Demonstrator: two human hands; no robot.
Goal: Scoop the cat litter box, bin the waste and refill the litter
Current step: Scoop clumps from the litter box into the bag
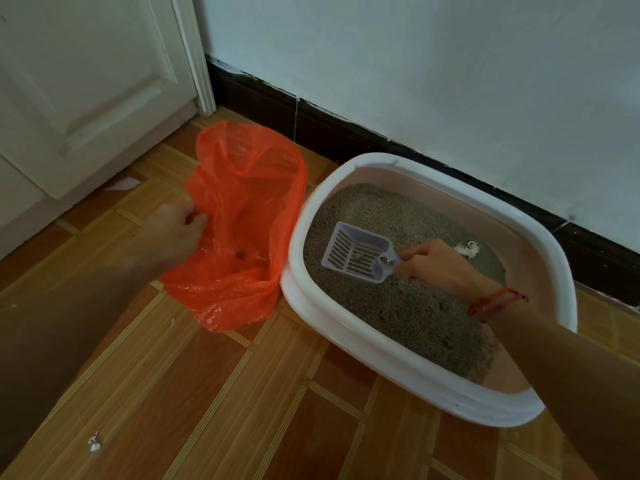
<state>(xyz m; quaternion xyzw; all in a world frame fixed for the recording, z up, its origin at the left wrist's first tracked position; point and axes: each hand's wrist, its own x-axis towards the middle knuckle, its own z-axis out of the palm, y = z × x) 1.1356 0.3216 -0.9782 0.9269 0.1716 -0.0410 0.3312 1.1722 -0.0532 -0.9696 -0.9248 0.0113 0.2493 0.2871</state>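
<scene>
The right hand grips the scoop (a clump inside) over the litter box, while the left hand pinches the orange bag.

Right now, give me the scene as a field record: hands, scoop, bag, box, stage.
left hand: pinches the bag's near edge, mouth open
right hand: grips the scoop's handle
scoop: white, slotted, above the litter inside the box, small clump in it
bag: orange, on the floor left of the box, one dark bit inside
box: white rim, beside the wall
litter: grey, white tuft on its far side
stage: scooping; clump not yet binned
</scene>
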